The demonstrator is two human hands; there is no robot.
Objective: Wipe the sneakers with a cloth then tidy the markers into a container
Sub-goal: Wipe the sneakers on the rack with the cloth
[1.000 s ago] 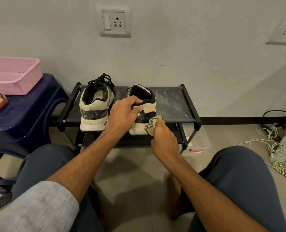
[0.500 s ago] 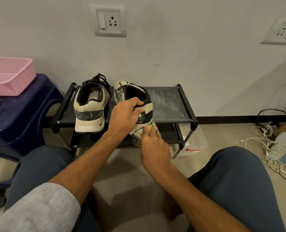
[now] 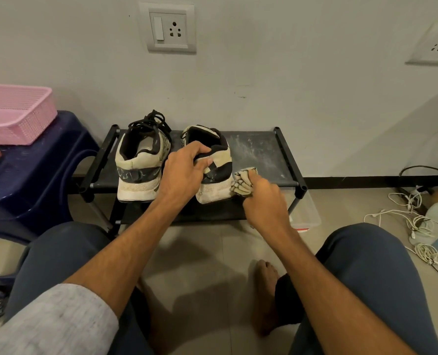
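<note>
Two worn cream-and-black sneakers stand heel-first on a low black shoe rack (image 3: 264,155). The left sneaker (image 3: 141,165) sits untouched. My left hand (image 3: 184,172) grips the heel collar of the right sneaker (image 3: 220,172), thumb on the heel and fingers inside the opening. My right hand (image 3: 264,203) holds a bunched checked cloth (image 3: 243,183) against the right side of that sneaker's heel. No markers show in this view.
A pink plastic basket (image 3: 15,116) rests on a dark blue stool (image 3: 38,170) at the left. A clear lidded box (image 3: 305,213) sits under the rack's right end. Tangled white cables (image 3: 412,221) lie on the floor at the right. My knees frame the tiled floor.
The right sneaker, tilted up half a second ago, sits flat on the rack again. My right hand with the cloth moved from under the heel to its right side.
</note>
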